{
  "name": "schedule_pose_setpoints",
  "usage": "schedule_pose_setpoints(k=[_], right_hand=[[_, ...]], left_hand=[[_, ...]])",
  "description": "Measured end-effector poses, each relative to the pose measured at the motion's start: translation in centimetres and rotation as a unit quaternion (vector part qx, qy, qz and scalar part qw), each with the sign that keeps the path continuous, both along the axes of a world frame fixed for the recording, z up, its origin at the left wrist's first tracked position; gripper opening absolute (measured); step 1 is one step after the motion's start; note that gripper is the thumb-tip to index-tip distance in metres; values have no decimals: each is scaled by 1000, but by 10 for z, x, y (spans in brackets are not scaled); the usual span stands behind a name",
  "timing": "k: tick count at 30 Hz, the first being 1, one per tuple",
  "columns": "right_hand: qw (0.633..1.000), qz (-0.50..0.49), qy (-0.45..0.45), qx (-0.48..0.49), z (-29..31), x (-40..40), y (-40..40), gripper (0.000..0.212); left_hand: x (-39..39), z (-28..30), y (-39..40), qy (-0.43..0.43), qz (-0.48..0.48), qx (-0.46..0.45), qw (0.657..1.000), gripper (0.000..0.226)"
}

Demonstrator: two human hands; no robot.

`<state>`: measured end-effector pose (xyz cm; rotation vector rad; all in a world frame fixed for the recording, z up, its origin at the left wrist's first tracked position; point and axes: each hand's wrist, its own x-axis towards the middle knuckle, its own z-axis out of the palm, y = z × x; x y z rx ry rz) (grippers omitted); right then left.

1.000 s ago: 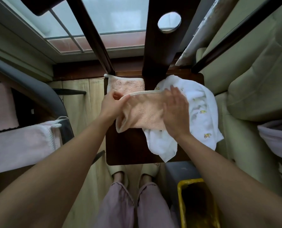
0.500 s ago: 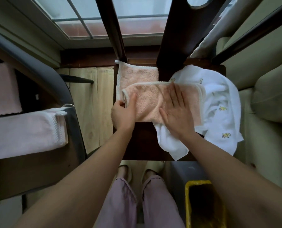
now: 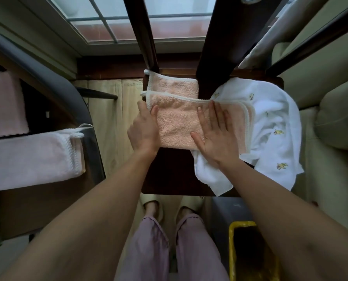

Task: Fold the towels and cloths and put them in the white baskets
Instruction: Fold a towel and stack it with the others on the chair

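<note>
**On the chair seat: one peach towel folded, a second nearly there**

On the dark wooden chair seat (image 3: 169, 175) in front of us, we judge the work to be somewhere in its middle. A peach towel (image 3: 175, 85) already lies folded at the back of the seat, and we are flattening a second peach towel (image 3: 179, 126) that overlaps its near edge. Our left hand (image 3: 143, 130) holds this towel's left edge, thumb on top and fingers seemingly tucked under. Our right hand (image 3: 215, 134) lies flat on it, fingers spread and straight, pressing the fold down and gripping nothing.

Left to do: the white printed cloth (image 3: 274, 126) is still loose and crumpled on the right side of the seat, partly under the towel. No white basket shows clearly, so we cannot tell whether anything has been put away. Pale pink towels (image 3: 31, 157) sit folded on a shelf to our left.
</note>
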<state>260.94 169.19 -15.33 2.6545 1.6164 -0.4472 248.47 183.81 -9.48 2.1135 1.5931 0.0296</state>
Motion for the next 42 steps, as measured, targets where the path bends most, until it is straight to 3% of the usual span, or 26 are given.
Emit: schedule_pose_setpoints(k=[3, 7, 9, 13, 16, 17, 19, 24, 31, 37, 42], right_hand=[[1000, 0, 16, -7, 7, 2, 3, 72], [985, -99, 61, 126, 35, 5, -8, 67], [957, -214, 88, 173, 49, 9, -17, 63], [887, -414, 156, 130, 60, 24, -24, 56], [842, -472, 224, 135, 67, 37, -24, 14], [833, -476, 235, 160, 72, 40, -22, 23], [810, -471, 274, 214, 80, 43, -19, 37], [803, -407, 362, 243, 113, 33, -4, 18], [849, -328, 343, 231, 132, 22, 9, 19], [899, -202, 325, 214, 143, 6, 15, 26], [908, -97, 358, 195, 142, -26, 24, 27]], left_hand=[[-3, 3, 4, -9, -13, -6, 1000, 44], [-4, 16, -3, -110, -24, -32, 993, 39], [-4, 24, -8, -158, -43, -47, 985, 33], [12, 36, -24, -220, -39, -85, 971, 28], [33, 46, -36, -246, -38, -123, 961, 31], [40, 48, -40, -252, -41, -132, 958, 33], [51, 52, -45, -261, -45, -148, 953, 32], [63, 59, -58, -261, -93, -180, 944, 25], [60, 76, -51, -292, -56, -272, 915, 21], [54, 94, -38, -337, 43, -372, 864, 48], [39, 82, -23, -327, 71, -354, 873, 42]])
